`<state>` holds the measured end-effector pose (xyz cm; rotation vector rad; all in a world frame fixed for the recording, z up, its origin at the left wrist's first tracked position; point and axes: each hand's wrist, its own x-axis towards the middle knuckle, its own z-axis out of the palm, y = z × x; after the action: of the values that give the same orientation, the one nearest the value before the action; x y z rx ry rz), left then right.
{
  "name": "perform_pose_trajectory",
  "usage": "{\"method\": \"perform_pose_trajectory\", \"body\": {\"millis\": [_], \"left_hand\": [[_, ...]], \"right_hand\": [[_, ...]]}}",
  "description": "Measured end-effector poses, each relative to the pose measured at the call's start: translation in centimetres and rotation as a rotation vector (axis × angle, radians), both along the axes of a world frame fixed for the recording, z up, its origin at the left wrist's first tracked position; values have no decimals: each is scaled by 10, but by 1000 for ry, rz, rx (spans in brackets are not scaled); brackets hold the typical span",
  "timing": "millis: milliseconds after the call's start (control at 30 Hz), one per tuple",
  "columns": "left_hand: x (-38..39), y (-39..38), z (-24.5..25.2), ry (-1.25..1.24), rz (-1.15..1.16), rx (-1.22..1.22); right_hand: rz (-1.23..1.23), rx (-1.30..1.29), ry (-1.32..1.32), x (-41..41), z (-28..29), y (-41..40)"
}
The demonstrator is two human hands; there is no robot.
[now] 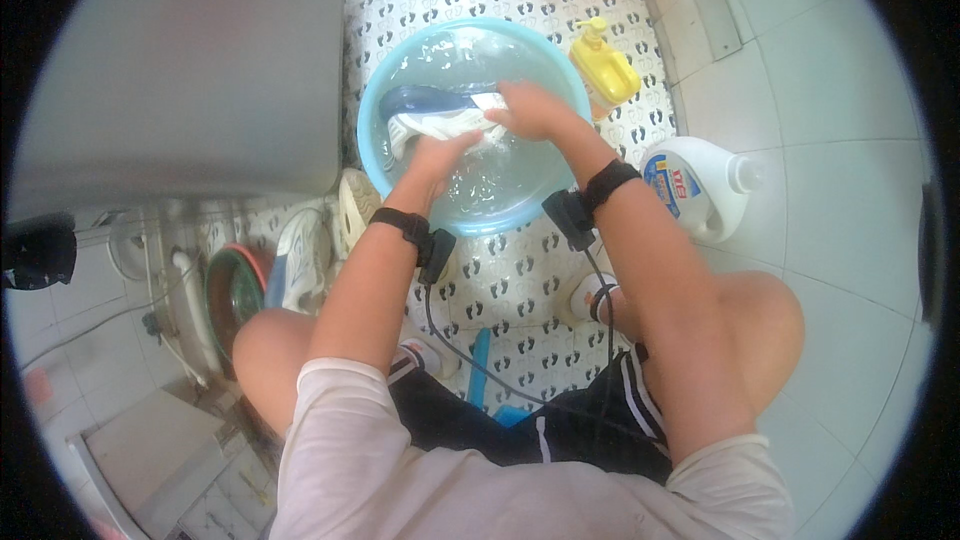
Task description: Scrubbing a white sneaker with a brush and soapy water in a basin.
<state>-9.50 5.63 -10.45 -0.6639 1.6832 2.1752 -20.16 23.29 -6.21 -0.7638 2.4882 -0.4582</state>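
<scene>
A light-blue plastic basin (pixel 365 127) of water stands on the floor before me. In it lies a white and navy-blue sneaker (pixel 431 118), tipped on its side and partly in the water. My left hand (pixel 444 157) grips the sneaker's near side, its thumb on the white upper and its other fingers hidden. My right hand (pixel 529 111) holds the sneaker's right end, with thumb and fingers around it. Black straps with small dark boxes and cables circle both wrists.
Right of the basin stand a yellow pump bottle (pixel 606 73) and a white detergent jug (pixel 709 184). Another white and blue sneaker (pixel 301 259) and a beige shoe (pixel 358 204) sit at the left, near a green basin (pixel 229 300). A grey cabinet-like surface (pixel 195 75) borders the upper left.
</scene>
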Motion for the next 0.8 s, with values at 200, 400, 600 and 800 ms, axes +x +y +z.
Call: {"method": "perform_pose_trajectory", "body": {"millis": [200,400,600,800], "left_hand": [[-2,7,12,-113,72,166],[1,4,5,-55,-69,89],[0,4,1,-239,-50,245],[4,11,15,-235,6,129]], "right_hand": [[-74,15,52,12,-4,-1],[-131,-12,7,23,3,-6],[-186,-26,33,32,-4,-8],[-207,31,4,37,1,-12]]}}
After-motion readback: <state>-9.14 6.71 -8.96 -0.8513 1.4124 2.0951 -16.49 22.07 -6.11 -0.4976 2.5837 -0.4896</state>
